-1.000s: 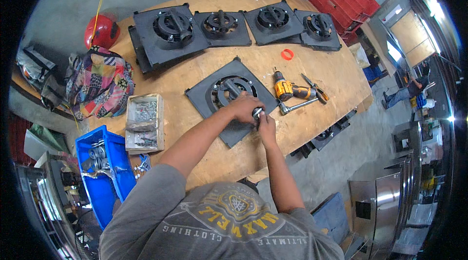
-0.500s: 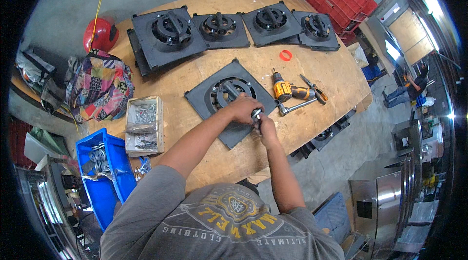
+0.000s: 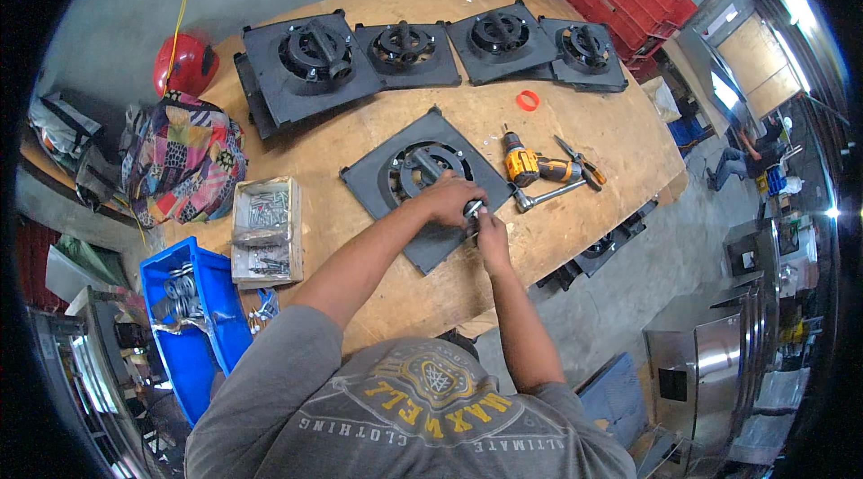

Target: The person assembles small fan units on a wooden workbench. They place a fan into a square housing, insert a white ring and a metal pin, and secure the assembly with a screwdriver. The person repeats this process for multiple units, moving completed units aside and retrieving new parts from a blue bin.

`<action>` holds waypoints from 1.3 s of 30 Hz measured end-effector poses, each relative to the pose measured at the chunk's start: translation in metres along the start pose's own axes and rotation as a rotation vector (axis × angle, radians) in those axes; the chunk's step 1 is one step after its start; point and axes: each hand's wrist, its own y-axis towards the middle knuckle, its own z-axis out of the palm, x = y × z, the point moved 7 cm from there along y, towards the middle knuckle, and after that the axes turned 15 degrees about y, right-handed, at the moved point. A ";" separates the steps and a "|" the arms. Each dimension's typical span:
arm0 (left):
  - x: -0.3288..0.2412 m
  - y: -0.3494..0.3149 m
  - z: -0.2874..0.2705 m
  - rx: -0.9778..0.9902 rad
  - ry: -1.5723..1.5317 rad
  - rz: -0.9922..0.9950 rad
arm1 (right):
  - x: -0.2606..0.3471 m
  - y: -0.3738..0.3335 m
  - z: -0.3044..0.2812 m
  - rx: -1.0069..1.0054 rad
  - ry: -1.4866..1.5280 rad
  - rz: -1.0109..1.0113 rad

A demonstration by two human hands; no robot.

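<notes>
A black square plate with a round ring-shaped fitting (image 3: 403, 159) in its middle lies turned cornerwise on the wooden table. A dark tube (image 3: 425, 162) runs across that fitting toward me. My left hand (image 3: 446, 198) is closed round the tube's near part. Just beyond its fingers shows a round end piece (image 3: 474, 208), dark with a pale, shiny face. Close below that end piece, my right hand (image 3: 493, 242) has its fingers pinched together at the plate's right edge. Whatever sits between them is too small or hidden to make out.
Right of the plate lie a yellow cordless drill (image 3: 521, 161), a ratchet wrench (image 3: 550, 197) and pliers (image 3: 582, 163). Similar black plates (image 3: 315, 52) line the far side. A divided box of screws (image 3: 267, 232) and a blue bin (image 3: 196, 317) stand left.
My right hand has shifted very slightly at the end piece; my left hand keeps its place. A seated person in the far right background has changed posture.
</notes>
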 end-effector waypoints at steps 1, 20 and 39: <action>0.001 0.000 0.000 0.009 -0.012 0.000 | 0.011 -0.004 0.000 -0.054 -0.147 -0.182; 0.000 0.000 -0.002 0.010 -0.044 0.016 | -0.012 0.003 0.008 0.079 0.063 0.045; -0.002 0.000 -0.005 0.008 -0.032 0.010 | -0.006 0.007 0.004 0.021 -0.059 -0.162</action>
